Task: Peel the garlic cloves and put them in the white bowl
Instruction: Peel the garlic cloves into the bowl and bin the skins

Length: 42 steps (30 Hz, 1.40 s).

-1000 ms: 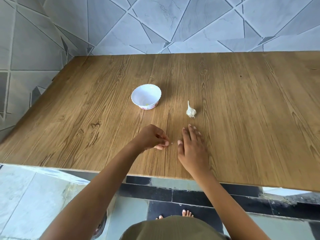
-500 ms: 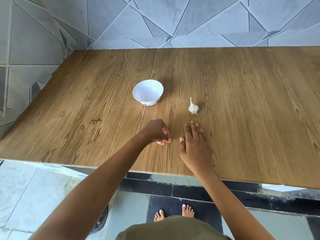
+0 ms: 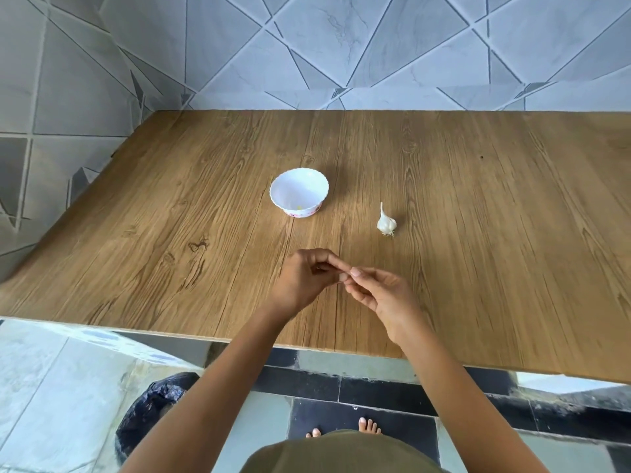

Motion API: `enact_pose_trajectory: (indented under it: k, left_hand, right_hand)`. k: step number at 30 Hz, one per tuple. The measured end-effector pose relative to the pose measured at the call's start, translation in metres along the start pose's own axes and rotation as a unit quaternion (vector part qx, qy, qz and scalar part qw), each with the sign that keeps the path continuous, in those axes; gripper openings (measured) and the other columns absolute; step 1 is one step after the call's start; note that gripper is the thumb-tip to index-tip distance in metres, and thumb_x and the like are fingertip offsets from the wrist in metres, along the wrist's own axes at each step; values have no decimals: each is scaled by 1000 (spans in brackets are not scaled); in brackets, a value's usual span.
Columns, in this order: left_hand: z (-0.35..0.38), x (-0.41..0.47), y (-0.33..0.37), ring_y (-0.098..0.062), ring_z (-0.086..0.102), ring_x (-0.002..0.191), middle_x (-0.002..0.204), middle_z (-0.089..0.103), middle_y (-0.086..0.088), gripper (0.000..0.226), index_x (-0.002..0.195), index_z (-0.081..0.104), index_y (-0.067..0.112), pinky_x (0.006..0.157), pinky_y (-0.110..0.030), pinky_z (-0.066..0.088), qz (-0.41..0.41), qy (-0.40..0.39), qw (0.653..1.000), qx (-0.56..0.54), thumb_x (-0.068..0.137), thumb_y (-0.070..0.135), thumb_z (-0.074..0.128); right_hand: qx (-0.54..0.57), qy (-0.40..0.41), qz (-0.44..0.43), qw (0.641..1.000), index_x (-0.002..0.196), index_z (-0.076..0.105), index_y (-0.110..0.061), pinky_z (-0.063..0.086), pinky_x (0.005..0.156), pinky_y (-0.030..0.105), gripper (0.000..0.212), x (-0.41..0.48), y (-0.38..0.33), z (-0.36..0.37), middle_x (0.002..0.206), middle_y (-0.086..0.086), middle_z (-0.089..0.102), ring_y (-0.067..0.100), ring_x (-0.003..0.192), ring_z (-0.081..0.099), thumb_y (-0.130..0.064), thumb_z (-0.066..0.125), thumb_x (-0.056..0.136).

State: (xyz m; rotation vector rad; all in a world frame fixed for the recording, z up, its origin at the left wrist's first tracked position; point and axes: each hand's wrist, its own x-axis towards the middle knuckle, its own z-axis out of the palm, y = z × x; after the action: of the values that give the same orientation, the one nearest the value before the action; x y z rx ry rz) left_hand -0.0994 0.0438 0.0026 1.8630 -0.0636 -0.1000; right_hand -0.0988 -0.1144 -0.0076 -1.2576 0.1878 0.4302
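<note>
Fingers [image 3: 326, 263] of our left hand [image 3: 300, 285] are curled in tight with their tips pinched together. They meet the thumb and forefinger of our right hand [image 3: 389, 298], which are also bent and closed narrow. The two hands touch at that one spot. We cannot tell whether a clove sits between the tips: the knuckles cover the pinch, and anything there is too small to make out. Our other right fingers curl loosely under the palm.

Both hands are held over the wooden table [image 3: 495, 240], nearer to us than the white bowl [image 3: 273, 194] and slightly to its right. The bowl stands upright, with a scalloped rim, a pink band round its foot and a small yellowish speck low on its inner wall.

We see the garlic bulb [image 3: 386, 224] lying on the wood to the right of the bowl and a little nearer to us, apart from the bowl and from our hands. It is white and papery, with a dry stalk pointing away from us and a tuft of rootlets at the near end. On the side we see, its skin looks whole.

Beyond the bowl, grey tiles crossed by dark diagonal lines cover the wall [image 3: 341, 46]. Nearer than the bowl, past the table's edge, we see a tiled floor [image 3: 51, 387], a dark bag-lined bin [image 3: 153, 414] to the left, our bare toes [image 3: 368, 426] and olive clothing [image 3: 341, 452].
</note>
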Motion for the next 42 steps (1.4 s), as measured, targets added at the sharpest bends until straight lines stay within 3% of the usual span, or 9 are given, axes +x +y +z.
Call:
enact_pose_trajectory:
  k: [5, 10, 16, 21, 26, 30, 34, 37, 42]
  left_hand:
    - [0, -2, 7, -17, 68, 77, 84, 71, -10, 10, 90, 70, 10, 74, -26, 57, -54, 34, 993, -99, 83, 4, 69]
    - [2, 0, 11, -17, 66, 69, 76, 70, -12, 7, 86, 70, 3, 65, -22, 55, -67, 42, 996, -43, 88, 5, 64]
    - [12, -3, 9, -10, 66, 60, 69, 71, -3, 5, 83, 72, 8, 64, -27, 57, -1, 144, 987, 70, 83, 6, 67]
    - [10, -5, 5, -19, 68, 63, 69, 71, -7, 4, 83, 73, 6, 66, -33, 57, 4, 119, 989, 82, 84, 8, 69]
    - [13, -3, -1, -21, 65, 64, 66, 69, -4, 8, 78, 69, 5, 63, -36, 53, 49, 129, 962, 235, 84, 7, 63]
    - [14, -2, -7, -21, 67, 68, 70, 69, -4, 10, 77, 66, 7, 69, -39, 55, -20, 146, 966, 214, 86, 8, 60]
    - [13, -4, -10, -18, 70, 66, 67, 70, -5, 14, 76, 64, 9, 70, -41, 58, -87, 117, 978, 148, 89, 8, 59]
    - [12, -2, -10, -19, 70, 68, 67, 70, -5, 14, 78, 66, 5, 71, -42, 58, -102, 117, 980, 128, 89, 11, 60]
    - [13, -1, -6, -24, 63, 61, 64, 66, -6, 15, 74, 63, 3, 60, -39, 53, 47, 131, 962, 236, 86, 11, 59]
  right_hand:
    - [-32, 26, -79, 996, 91, 69, -7, 54, 66, 17, 9, 1, -2, 1, 77, 4, 73, 13, 72, 70, -3, 66, 83]
    - [-66, 45, -144, 986, 90, 71, -11, 54, 70, 19, 12, 0, 2, 4, 83, 7, 73, 17, 79, 71, -5, 70, 80]
    - [45, 17, -31, 998, 96, 69, -1, 54, 73, 17, 14, 1, 2, 11, 86, 7, 74, 15, 82, 71, -7, 67, 83]
    - [-114, 30, -145, 982, 87, 69, -6, 54, 63, 18, 6, 4, 7, 5, 72, 0, 71, 9, 67, 68, -3, 65, 85]
    - [-412, 92, -337, 842, 71, 59, -8, 42, 45, 28, 16, 15, 25, 7, 63, -1, 61, 16, 52, 55, -5, 68, 83]
    - [-526, 138, -441, 714, 68, 52, -7, 23, 44, 20, 26, 14, 28, 15, 63, 0, 52, 8, 49, 34, 9, 71, 63]
    - [-567, 108, -496, 649, 69, 54, -7, 27, 46, 19, 20, 16, 29, 8, 67, 1, 53, 7, 54, 38, 5, 68, 62]
    - [-517, 80, -456, 720, 70, 56, -8, 33, 44, 19, 14, 23, 33, 4, 66, -1, 55, 7, 51, 41, 1, 65, 76]
    - [-215, 35, -105, 970, 75, 65, -8, 53, 58, 25, 13, 19, 11, 9, 68, 3, 66, 14, 62, 63, -7, 64, 88]
